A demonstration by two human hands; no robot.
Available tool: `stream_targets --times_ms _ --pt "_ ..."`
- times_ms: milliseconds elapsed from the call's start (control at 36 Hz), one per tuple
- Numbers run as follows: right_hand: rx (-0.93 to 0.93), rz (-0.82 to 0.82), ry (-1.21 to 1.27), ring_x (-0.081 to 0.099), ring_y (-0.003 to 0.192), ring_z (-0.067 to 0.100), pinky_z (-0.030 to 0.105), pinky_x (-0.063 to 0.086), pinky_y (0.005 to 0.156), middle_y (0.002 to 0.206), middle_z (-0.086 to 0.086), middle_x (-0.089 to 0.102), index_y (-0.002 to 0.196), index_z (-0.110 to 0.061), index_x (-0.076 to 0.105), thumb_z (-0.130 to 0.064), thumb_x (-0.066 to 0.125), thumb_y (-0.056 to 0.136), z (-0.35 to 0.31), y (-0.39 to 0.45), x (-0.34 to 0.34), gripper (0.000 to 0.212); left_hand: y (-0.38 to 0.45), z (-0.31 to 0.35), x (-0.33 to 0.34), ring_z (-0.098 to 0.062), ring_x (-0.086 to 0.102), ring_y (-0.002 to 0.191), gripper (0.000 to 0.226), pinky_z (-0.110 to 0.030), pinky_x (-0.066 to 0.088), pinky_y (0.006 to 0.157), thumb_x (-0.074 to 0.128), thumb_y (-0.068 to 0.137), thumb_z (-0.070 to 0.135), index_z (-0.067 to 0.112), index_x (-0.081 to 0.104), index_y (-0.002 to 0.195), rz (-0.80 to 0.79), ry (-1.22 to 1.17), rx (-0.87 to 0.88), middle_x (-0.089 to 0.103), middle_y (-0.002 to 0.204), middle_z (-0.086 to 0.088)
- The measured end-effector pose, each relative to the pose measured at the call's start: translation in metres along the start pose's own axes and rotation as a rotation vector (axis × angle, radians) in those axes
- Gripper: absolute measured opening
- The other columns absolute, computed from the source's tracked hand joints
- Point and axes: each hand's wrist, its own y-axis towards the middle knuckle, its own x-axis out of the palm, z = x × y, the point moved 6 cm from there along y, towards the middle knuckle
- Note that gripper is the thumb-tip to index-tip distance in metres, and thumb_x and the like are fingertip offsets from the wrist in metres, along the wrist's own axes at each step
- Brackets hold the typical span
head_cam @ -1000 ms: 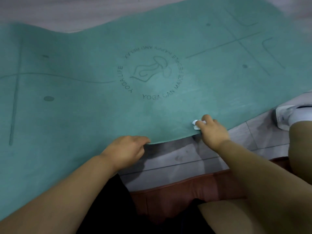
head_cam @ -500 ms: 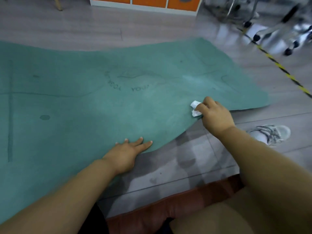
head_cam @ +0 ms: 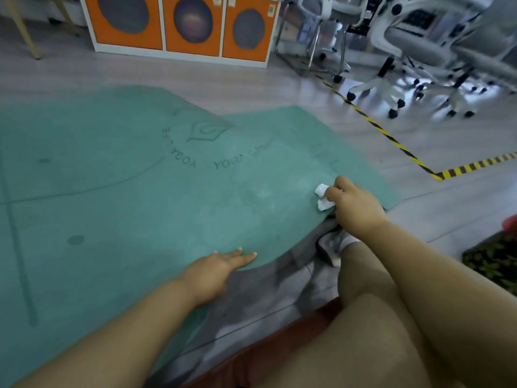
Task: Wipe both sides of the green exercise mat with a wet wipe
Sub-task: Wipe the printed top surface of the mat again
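The green exercise mat lies on the floor with its printed yoga logo facing up, and its near edge curves up off the floor. My left hand lies flat with straight fingers on that near edge. Near the mat's right end, my right hand grips a crumpled white wet wipe and holds it against the mat's surface.
My bare leg and a grey-white shoe sit just right of the mat's near edge. Yellow-black floor tape runs behind the mat. An orange-fronted cabinet and white wheeled chairs stand at the back.
The view has lifted, bringing the cabinet and chairs into sight. My left hand went from curled at the mat's edge to flat on it. My right hand with the wipe shifted toward the mat's right end.
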Motion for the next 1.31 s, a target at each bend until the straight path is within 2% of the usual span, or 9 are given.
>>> stream_targets --times_ms 194,389,500,611,861,972,1083,1194,1306 --pt "0.048 -0.079 -0.030 0.051 0.094 0.039 0.039 0.033 0.061 0.112 0.021 0.046 0.118 -0.003 0.058 0.007 0.051 0.083 0.000 0.029 -0.004 0.037 0.005 -0.003 -0.010 -0.009 0.027 0.141 0.079 -0.015 0.017 0.113 0.035 0.084 -0.009 0.041 0.024 0.145 0.045 -0.089 -0.002 0.022 0.155 0.007" --pt "0.088 -0.236 -0.032 0.051 0.095 0.032 0.035 0.032 0.062 0.113 0.014 0.044 0.121 -0.009 0.054 0.007 0.048 0.083 -0.004 0.004 0.022 0.042 0.002 -0.007 0.015 -0.009 0.031 0.139 0.077 -0.020 0.023 0.113 0.034 0.084 -0.004 0.046 0.029 0.143 -0.075 -0.065 -0.012 0.029 0.153 0.010" --pt "0.143 -0.257 0.014 0.056 0.089 0.038 0.033 0.027 0.062 0.109 0.019 0.047 0.115 -0.004 0.058 0.010 0.052 0.079 -0.001 -0.015 0.031 0.039 0.000 -0.001 0.022 -0.009 0.034 0.137 0.078 -0.015 0.025 0.109 0.039 0.083 -0.006 0.044 0.033 0.142 -0.120 -0.059 0.007 0.032 0.151 0.011" --pt "0.208 -0.305 0.027 0.056 0.082 0.041 0.037 0.035 0.060 0.104 0.021 0.048 0.106 0.002 0.059 0.007 0.060 0.073 0.016 -0.035 0.043 0.034 0.008 0.019 0.026 -0.010 0.032 0.138 0.077 -0.015 0.024 0.109 0.041 0.082 -0.007 0.036 0.031 0.145 -0.171 -0.038 0.071 0.031 0.152 0.009" --pt "0.341 -0.369 0.041 0.056 0.089 0.037 0.034 0.041 0.067 0.101 0.010 0.046 0.111 -0.013 0.062 -0.003 0.062 0.079 0.056 -0.046 0.065 0.033 0.037 0.036 0.037 -0.015 0.029 0.140 0.079 -0.021 0.024 0.112 0.037 0.083 -0.008 0.039 0.028 0.146 -0.202 -0.002 0.091 0.027 0.154 0.003" --pt "0.302 -0.630 0.183 0.052 0.108 0.030 0.021 0.029 0.076 0.099 -0.003 0.034 0.117 -0.022 0.061 -0.003 0.060 0.081 0.040 -0.041 0.092 0.040 0.034 0.018 0.053 -0.015 0.034 0.138 0.066 -0.024 0.030 0.110 0.039 0.089 0.005 0.039 0.031 0.144 -0.291 0.063 0.041 0.032 0.152 0.005" --pt "0.227 -0.834 0.195 0.051 0.114 0.023 0.017 0.032 0.078 0.116 0.001 0.047 0.120 -0.022 0.061 -0.007 0.067 0.080 0.019 -0.030 0.112 0.044 0.028 0.000 0.066 -0.020 0.041 0.132 0.050 -0.030 0.036 0.107 0.046 0.093 0.026 0.037 0.039 0.141 -0.430 0.119 0.001 0.043 0.146 0.003" --pt "0.204 -0.825 0.230 0.056 0.107 0.024 0.022 0.040 0.078 0.121 0.006 0.058 0.121 -0.015 0.060 -0.013 0.066 0.081 0.002 -0.007 0.124 0.041 0.029 -0.016 0.079 -0.021 0.051 0.122 0.052 -0.034 0.043 0.100 0.048 0.089 0.058 0.032 0.047 0.133 -0.510 0.103 -0.025 0.056 0.133 0.001" --pt "0.154 -0.726 0.277 0.058 0.091 0.026 0.024 0.039 0.068 0.105 0.010 0.065 0.099 -0.012 0.068 -0.022 0.061 0.085 -0.012 0.020 0.140 0.018 0.038 -0.041 0.077 -0.017 0.049 0.124 0.053 -0.031 0.041 0.102 0.045 0.089 0.060 0.033 0.046 0.135 -0.497 0.063 -0.110 0.054 0.134 0.005"
